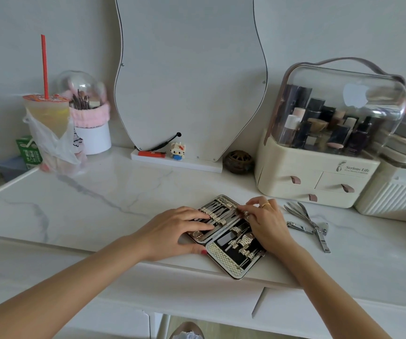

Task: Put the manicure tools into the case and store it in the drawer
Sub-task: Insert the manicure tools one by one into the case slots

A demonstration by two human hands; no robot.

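An open manicure case (231, 259) with a gold woven rim and black lining lies near the table's front edge, with several steel tools strapped into its far half. My left hand (177, 231) lies flat on the case's left side, fingers pressing on it. My right hand (265, 221), with a gold ring, rests over the right part, fingertips pinching a tool at the top row. Loose on the table to the right are a pair of steel nippers (299, 214), a small nail clipper (297, 227) and a larger nail clipper (321, 239). Shut drawers (197, 302) sit below the tabletop.
A cream cosmetics organiser (319, 177) with small drawers stands behind the loose tools, a white ribbed box (392, 199) to its right. A wavy mirror (189, 77), a round dark burner (238, 161), a drink cup in a bag (48, 123) and a brush holder (89, 128) line the back.
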